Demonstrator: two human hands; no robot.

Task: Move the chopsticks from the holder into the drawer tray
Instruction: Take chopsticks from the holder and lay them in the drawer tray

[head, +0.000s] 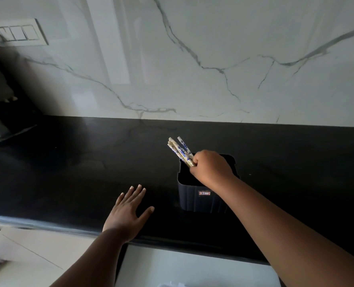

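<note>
The chopsticks [179,150] are a small bundle of pale sticks with blue patterning (some yellowish marks too), tilted so their upper ends point toward 11 o'clock. Their lower ends go down into the holder [201,193], a dark square tub with ribbed sides and a small label on its near face, standing upright on the black desk [68,162], open at the top.
</note>
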